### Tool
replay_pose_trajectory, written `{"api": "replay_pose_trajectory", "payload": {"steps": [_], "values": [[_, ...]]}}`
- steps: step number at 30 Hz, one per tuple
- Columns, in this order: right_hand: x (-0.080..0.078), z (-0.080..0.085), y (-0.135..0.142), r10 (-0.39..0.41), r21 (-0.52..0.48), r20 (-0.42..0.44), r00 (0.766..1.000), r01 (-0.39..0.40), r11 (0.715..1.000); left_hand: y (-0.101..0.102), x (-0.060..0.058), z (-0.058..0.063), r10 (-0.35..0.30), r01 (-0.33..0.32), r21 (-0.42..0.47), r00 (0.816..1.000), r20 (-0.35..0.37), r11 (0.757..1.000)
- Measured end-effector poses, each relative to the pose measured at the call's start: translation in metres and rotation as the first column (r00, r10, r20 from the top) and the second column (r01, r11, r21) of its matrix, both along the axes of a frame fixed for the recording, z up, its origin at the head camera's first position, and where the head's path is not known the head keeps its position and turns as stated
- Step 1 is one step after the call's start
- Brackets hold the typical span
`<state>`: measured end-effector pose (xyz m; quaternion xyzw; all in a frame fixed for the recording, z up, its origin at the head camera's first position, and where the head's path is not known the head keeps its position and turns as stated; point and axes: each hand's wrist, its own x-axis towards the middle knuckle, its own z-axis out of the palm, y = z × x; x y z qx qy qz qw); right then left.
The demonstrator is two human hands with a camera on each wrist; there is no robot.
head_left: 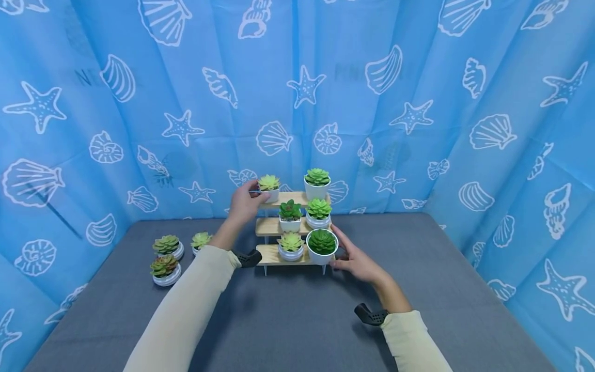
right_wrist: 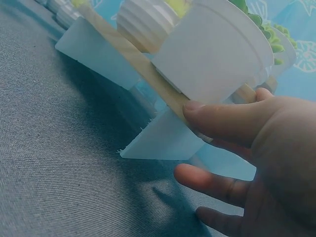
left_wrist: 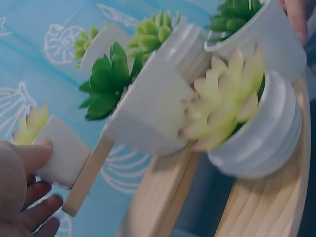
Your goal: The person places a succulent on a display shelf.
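My left hand [head_left: 246, 201] holds a small white potted succulent [head_left: 269, 189] with pale green leaves at the left end of the top shelf. In the left wrist view its thumb [left_wrist: 37, 154] lies against the pot. My right hand [head_left: 360, 262] is at the right end of the three-tier wooden plant stand [head_left: 267, 254]. In the right wrist view the right thumb [right_wrist: 217, 118] touches the end of the bottom board, its other fingers spread apart. Just above that thumb stands a dark green potted succulent [head_left: 322, 248] in a white pot.
Other potted succulents on the stand include a pale one [head_left: 291, 247], a dark-leaved one [head_left: 290, 216], a bright green one [head_left: 318, 213] and one at the top right [head_left: 317, 185]. Several more pots [head_left: 166, 271] stand on the grey cloth at left. A blue shell-print curtain [head_left: 302, 129] hangs behind.
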<state>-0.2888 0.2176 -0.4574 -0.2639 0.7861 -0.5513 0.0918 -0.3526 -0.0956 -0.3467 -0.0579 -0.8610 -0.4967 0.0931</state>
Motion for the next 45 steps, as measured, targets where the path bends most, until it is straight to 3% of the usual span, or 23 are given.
{"api": "replay_pose_trajectory", "payload": {"steps": [6,10,13,18,34,40,45], "values": [[0.0,0.0,0.001,-0.007,-0.002,-0.015,1.0,0.007,1.0,0.012,0.003,-0.008,0.079,-0.08,-0.006,0.996,-0.051,0.997],[0.0,0.0,0.001,-0.011,0.004,-0.032,0.999,0.011,1.0,0.018,0.003,-0.016,0.136,-0.15,-0.099,0.98,-0.142,0.984],[0.0,0.0,0.0,-0.004,-0.005,-0.038,0.999,0.004,1.0,0.02,0.003,-0.018,0.137,-0.174,-0.163,0.967,-0.213,0.971],[-0.002,-0.002,-0.002,0.01,-0.018,-0.032,0.999,-0.011,1.0,0.022,0.005,-0.017,0.111,-0.17,-0.219,0.96,-0.258,0.961],[-0.001,0.001,-0.001,-0.03,0.027,-0.048,0.998,0.032,0.999,0.033,0.005,-0.016,0.021,-0.076,-0.253,0.976,-0.216,0.965],[0.001,0.001,-0.001,-0.04,0.033,-0.037,0.999,0.041,0.999,0.033,0.012,-0.017,0.007,-0.049,-0.208,0.98,-0.2,0.977],[0.002,0.001,-0.001,-0.032,0.022,-0.048,0.998,0.034,0.999,0.032,0.02,-0.018,0.038,-0.063,-0.1,0.972,-0.233,0.993]]}}
